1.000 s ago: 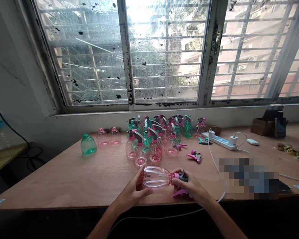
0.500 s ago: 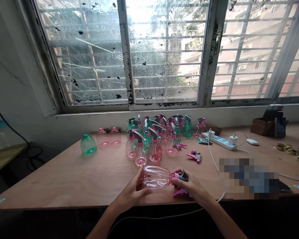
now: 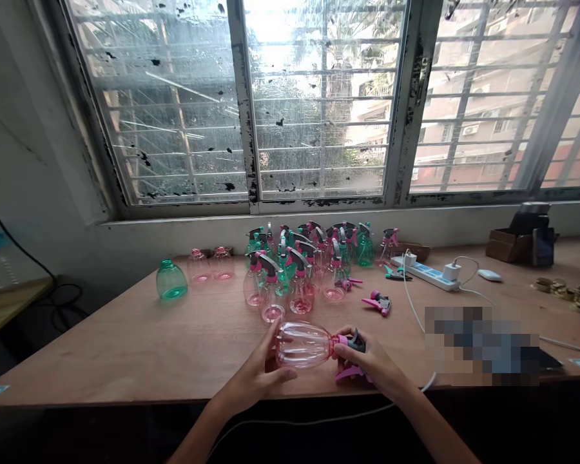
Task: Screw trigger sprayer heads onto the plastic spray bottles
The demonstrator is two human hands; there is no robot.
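A clear pink spray bottle [image 3: 302, 345] lies on its side in the air just above the table's front part, its base to the left. My left hand [image 3: 258, 367] is wrapped round the base end. At the neck, my right hand [image 3: 370, 357] grips the spray head [image 3: 355, 341], which has a pink collar and a grey top; its pink trigger points down. Behind my hands stand several pink and green spray bottles [image 3: 300, 293] with heads fitted. A loose pink and grey spray head [image 3: 379, 303] rests on the table to the right.
Headless bottles stand at the left: a green one [image 3: 171, 281] and two pink ones [image 3: 200, 267]. On the right are a green and black spray head [image 3: 397, 274], a white power strip [image 3: 428, 274] with cables, a mouse [image 3: 490, 276] and a cardboard box [image 3: 507, 246].
The pink bottle has turned slightly about its long axis between my hands. Both hands stay in nearly the same place; the other things have not moved.
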